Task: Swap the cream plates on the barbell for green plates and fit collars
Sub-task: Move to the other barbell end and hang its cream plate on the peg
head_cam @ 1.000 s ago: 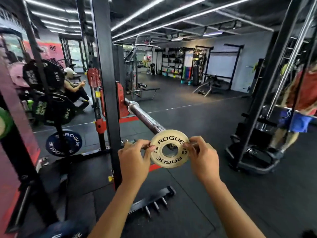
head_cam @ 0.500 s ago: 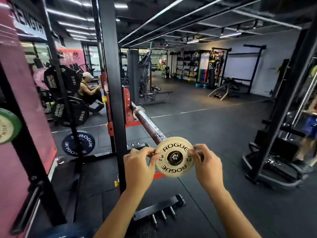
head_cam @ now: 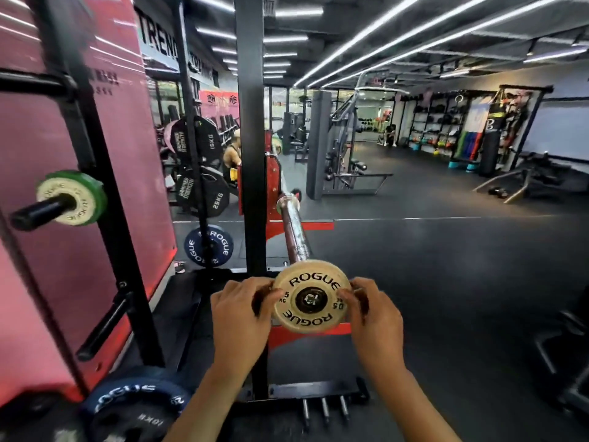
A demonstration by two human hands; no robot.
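At the near end of the barbell sleeve [head_cam: 294, 232], low centre, sits the cream plate [head_cam: 311, 296], bar end showing through its hole. Left hand [head_cam: 237, 317] clamps its nine o'clock rim, right hand [head_cam: 376, 323] its three o'clock rim. Green plate [head_cam: 90, 193] hangs on a peg at nine o'clock.

Readable markings on plates and wall

Round cream plate [head_cam: 311, 300]: "ROGUE" twice, "0.5 KG". Round blue plate [head_cam: 208, 246]: "ROGUE". Black hexagonal plates: "15KG" [head_cam: 197, 142], "25KG" [head_cam: 204, 193]. Dark floor plate [head_cam: 135, 409]: "10KG". Grey wall banner [head_cam: 158, 39]: "TREN".

Blue plates [head_cam: 208, 246], black rack upright [head_cam: 250, 132]
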